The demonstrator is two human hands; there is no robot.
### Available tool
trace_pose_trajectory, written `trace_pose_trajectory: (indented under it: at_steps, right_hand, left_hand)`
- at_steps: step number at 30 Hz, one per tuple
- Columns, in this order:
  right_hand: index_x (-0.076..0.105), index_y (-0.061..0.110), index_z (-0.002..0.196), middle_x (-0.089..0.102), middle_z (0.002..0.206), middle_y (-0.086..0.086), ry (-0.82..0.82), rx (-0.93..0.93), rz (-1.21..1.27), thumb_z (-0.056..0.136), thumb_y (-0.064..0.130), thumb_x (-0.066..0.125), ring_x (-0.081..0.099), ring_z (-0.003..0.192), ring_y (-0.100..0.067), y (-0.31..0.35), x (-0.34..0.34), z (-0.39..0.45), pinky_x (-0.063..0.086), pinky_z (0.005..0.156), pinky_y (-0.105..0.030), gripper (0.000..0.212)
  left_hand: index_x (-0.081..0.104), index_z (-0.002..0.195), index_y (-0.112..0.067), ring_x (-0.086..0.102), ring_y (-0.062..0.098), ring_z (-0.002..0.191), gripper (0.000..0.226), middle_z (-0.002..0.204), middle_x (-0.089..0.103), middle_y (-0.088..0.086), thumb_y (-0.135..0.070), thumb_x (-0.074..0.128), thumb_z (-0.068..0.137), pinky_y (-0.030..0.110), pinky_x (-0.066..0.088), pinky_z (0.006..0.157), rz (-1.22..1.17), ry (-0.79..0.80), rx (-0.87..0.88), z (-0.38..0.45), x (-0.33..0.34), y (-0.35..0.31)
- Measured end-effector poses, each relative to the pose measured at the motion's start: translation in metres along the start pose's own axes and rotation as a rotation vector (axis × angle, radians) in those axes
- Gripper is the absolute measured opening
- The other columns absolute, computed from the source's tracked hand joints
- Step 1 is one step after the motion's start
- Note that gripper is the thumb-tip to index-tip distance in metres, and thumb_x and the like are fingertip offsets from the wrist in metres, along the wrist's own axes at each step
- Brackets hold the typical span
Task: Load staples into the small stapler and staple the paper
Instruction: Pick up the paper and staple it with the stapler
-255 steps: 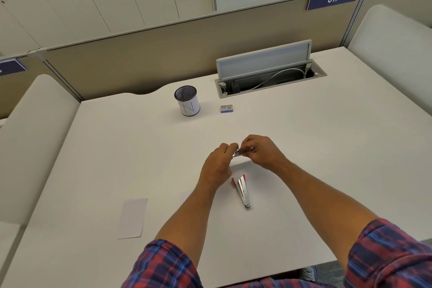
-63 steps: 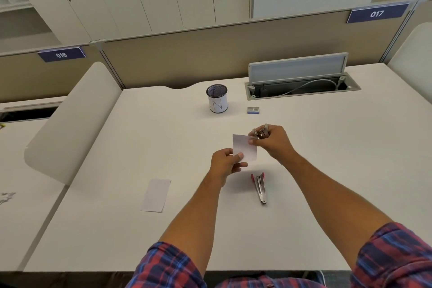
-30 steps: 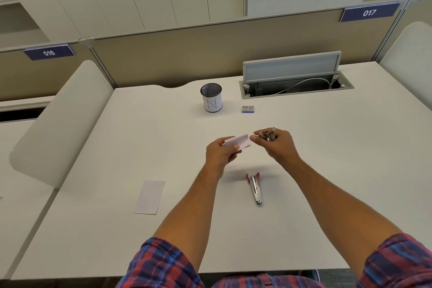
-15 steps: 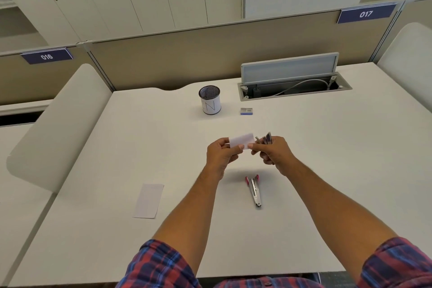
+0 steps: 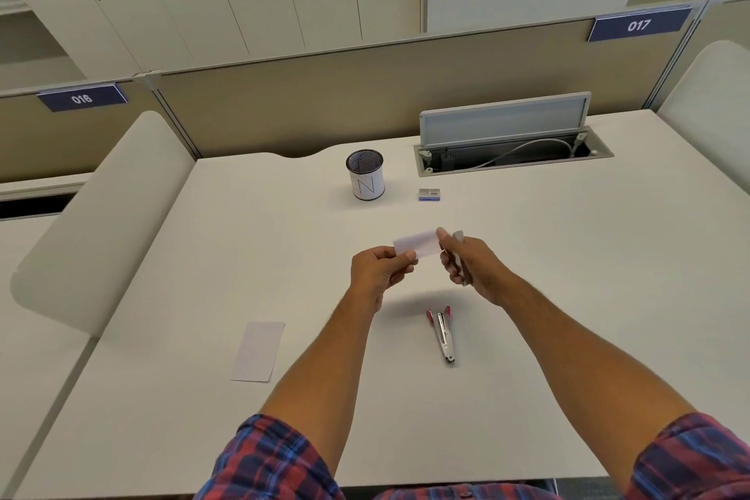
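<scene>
A small slip of paper [image 5: 417, 243] is held above the desk [image 5: 568, 256], its long axis running left to right. Its left end is pinched by the left hand [image 5: 379, 270]. The small stapler [image 5: 457, 256] is gripped by the right hand [image 5: 470, 266] at the right end of the slip, its long axis pointing away and up. A red tool [image 5: 442, 333] lies on the desk below the hands, its long axis toward the viewer. Farther away stand a pen cup [image 5: 365, 179] and a staple box [image 5: 429, 194]. A second paper [image 5: 258, 351] lies at the left. Signs 016 and 017 are seen on the partition [image 5: 324, 101].
</scene>
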State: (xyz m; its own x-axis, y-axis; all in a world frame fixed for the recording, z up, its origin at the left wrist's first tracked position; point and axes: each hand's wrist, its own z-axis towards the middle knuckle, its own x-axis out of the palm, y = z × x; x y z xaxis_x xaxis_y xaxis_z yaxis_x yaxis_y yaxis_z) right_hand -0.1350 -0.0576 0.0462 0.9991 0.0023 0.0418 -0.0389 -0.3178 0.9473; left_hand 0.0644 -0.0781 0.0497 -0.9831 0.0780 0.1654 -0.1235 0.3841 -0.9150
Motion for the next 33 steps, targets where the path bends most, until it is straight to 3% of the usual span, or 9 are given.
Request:
trace_pose_trajectory:
  at_steps: [2, 5, 9, 13, 17, 21, 29, 33]
  right_hand:
    - [0.065, 0.012, 0.100, 0.057, 0.073, -0.001, 0.019, 0.060, 0.063, 0.096, 0.068, 0.051, 0.046, 0.059, -0.012, 0.000, 0.000, 0.002, 0.038, 0.054, -0.026, 0.058]
    - [0.067, 0.009, 0.111, 0.056, 0.075, 0.001, 0.018, 0.061, 0.101, 0.100, 0.063, 0.045, 0.047, 0.063, -0.013, -0.006, -0.001, 0.004, 0.039, 0.059, -0.028, 0.060]
    - [0.069, 0.007, 0.113, 0.054, 0.082, -0.003, 0.020, 0.015, -0.005, 0.095, 0.062, 0.057, 0.048, 0.066, -0.016, -0.012, 0.000, 0.005, 0.044, 0.059, -0.027, 0.060]
    - [0.068, 0.001, 0.096, 0.059, 0.075, -0.003, 0.059, -0.086, -0.053, 0.088, 0.063, 0.068, 0.050, 0.064, -0.016, -0.017, 0.004, 0.002, 0.044, 0.056, -0.022, 0.062]
    - [0.064, 0.011, 0.119, 0.074, 0.091, -0.007, 0.051, -0.205, 0.028, 0.093, 0.042, 0.072, 0.064, 0.075, -0.017, -0.016, 0.016, -0.001, 0.049, 0.059, -0.024, 0.041]
    - [0.061, 0.007, 0.119, 0.078, 0.102, -0.010, 0.034, -0.241, -0.003, 0.093, 0.032, 0.074, 0.073, 0.085, -0.021, -0.014, 0.023, -0.001, 0.055, 0.065, -0.025, 0.039]
    - [0.070, 0.012, 0.110, 0.077, 0.100, -0.009, -0.065, -0.246, 0.034, 0.087, 0.040, 0.080, 0.076, 0.089, -0.019, -0.018, 0.025, 0.000, 0.056, 0.067, -0.021, 0.038]
    - [0.072, 0.014, 0.113, 0.076, 0.100, -0.008, -0.070, -0.238, 0.110, 0.087, 0.031, 0.081, 0.073, 0.086, -0.016, -0.022, 0.025, 0.001, 0.059, 0.074, -0.025, 0.032]
  left_hand:
    - [0.074, 0.078, -0.009, 0.072, 0.016, 0.066, 0.011, 0.082, 0.078, 0.013, -0.008, 0.085, 0.079, 0.021, 0.056, 0.062, 0.001, -0.035, 0.014, 0.001, -0.001, 0.000]
    - [0.075, 0.086, -0.007, 0.070, 0.014, 0.066, 0.012, 0.081, 0.078, 0.009, -0.010, 0.084, 0.080, 0.022, 0.057, 0.064, -0.034, -0.067, 0.015, 0.004, -0.004, -0.002]
    - [0.075, 0.085, -0.009, 0.064, 0.012, 0.063, 0.012, 0.080, 0.077, 0.005, -0.014, 0.084, 0.080, 0.023, 0.053, 0.065, -0.057, -0.109, -0.003, 0.007, -0.001, -0.006]
    - [0.075, 0.088, -0.010, 0.060, 0.012, 0.066, 0.015, 0.083, 0.077, 0.002, -0.019, 0.084, 0.081, 0.027, 0.049, 0.069, -0.049, -0.115, -0.025, 0.008, 0.003, -0.008]
    - [0.076, 0.086, -0.013, 0.059, 0.014, 0.071, 0.013, 0.082, 0.077, 0.001, -0.021, 0.084, 0.081, 0.030, 0.047, 0.072, -0.039, -0.103, -0.008, 0.008, 0.007, -0.008]
    - [0.075, 0.082, -0.015, 0.061, 0.015, 0.071, 0.015, 0.077, 0.072, 0.001, -0.024, 0.086, 0.078, 0.032, 0.046, 0.071, 0.015, -0.105, 0.020, 0.009, 0.010, -0.009]
    - [0.076, 0.077, -0.016, 0.060, 0.011, 0.064, 0.013, 0.070, 0.073, -0.002, -0.024, 0.087, 0.077, 0.024, 0.047, 0.061, 0.143, -0.146, 0.131, 0.014, 0.013, -0.006]
    - [0.075, 0.074, -0.016, 0.057, 0.000, 0.051, 0.013, 0.065, 0.072, -0.004, -0.020, 0.087, 0.077, 0.012, 0.045, 0.051, 0.157, -0.199, 0.182, 0.018, 0.012, -0.005]
